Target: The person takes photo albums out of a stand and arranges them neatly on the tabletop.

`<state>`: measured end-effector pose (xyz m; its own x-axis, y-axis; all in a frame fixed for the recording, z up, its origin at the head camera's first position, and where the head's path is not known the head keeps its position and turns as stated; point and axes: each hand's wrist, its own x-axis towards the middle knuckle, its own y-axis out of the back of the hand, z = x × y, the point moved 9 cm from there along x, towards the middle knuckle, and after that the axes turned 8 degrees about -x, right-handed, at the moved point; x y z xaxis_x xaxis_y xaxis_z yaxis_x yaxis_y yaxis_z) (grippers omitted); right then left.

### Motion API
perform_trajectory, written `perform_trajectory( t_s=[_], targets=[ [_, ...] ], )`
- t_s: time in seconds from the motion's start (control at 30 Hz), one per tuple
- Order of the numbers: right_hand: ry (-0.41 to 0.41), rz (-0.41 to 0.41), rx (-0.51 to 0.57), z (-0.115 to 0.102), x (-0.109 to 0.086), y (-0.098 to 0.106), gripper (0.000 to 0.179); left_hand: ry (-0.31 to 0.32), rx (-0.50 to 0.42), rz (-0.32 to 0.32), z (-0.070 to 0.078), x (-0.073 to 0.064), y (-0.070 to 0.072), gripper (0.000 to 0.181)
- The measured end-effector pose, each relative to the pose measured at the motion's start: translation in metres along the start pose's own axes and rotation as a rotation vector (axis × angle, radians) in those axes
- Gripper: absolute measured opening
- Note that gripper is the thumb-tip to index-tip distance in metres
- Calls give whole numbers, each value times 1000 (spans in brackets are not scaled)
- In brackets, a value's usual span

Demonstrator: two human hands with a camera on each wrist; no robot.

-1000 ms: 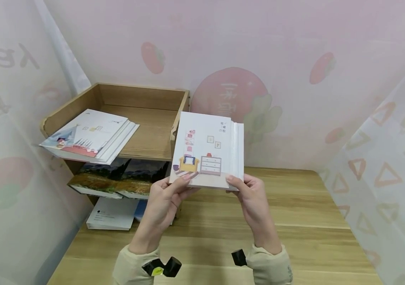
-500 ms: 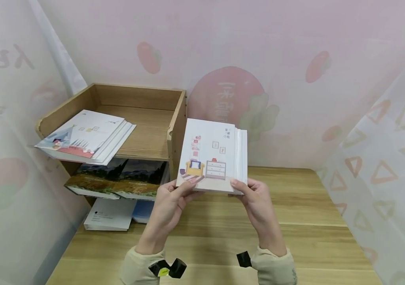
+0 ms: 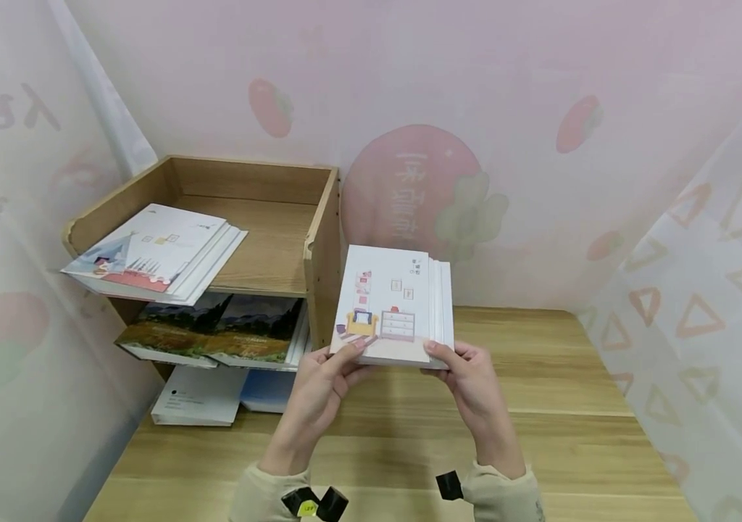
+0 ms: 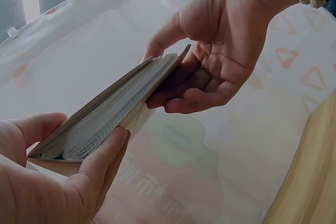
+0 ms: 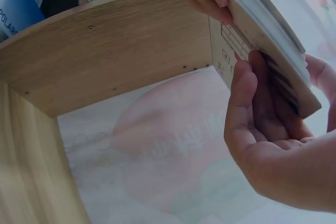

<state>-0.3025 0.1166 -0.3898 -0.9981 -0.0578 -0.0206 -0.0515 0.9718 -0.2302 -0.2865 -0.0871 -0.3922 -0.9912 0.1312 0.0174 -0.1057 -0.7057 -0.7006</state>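
A white photo album (image 3: 371, 290), its cover drawn with a yellow armchair and a chest of drawers, is held between both hands above the table. My left hand (image 3: 319, 388) pinches its lower left corner, thumb on the cover and fingers beneath. At the lower right, my right hand (image 3: 473, 388) grips it likewise. In the left wrist view, the layered page edges of the album (image 4: 113, 108) show between the covers. The right wrist view has the right hand's fingers (image 5: 242, 90) curled against the underside.
A three-level wooden shelf rack (image 3: 322, 239) stands at the left on the wooden table (image 3: 540, 406). White albums (image 3: 162, 246) lie on its top level, dark landscape-covered ones (image 3: 253, 326) in the middle, a white one (image 3: 198, 395) and a blue one (image 3: 267, 391) below. Printed curtains (image 3: 527, 217) surround the table.
Both hands have lowered the album and shifted it slightly to the right, away from the shelf rack. Their grip on it looks unchanged. The rack's albums have stayed in place.
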Motion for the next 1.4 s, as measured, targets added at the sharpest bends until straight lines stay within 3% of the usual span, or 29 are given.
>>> perform_trajectory(
  t_s=[0.33,0.67,1.4],
  targets=[
    [-97,-8,-20,27,0,9,28,62,0,27,-20,1,13,54],
    [-219,-61,-21,51,2,11,32,71,15,76,-34,6,27,54],
    [-259,-55,-159,64,5,20,36,91,27,126,-44,15,36,53]
  ],
)
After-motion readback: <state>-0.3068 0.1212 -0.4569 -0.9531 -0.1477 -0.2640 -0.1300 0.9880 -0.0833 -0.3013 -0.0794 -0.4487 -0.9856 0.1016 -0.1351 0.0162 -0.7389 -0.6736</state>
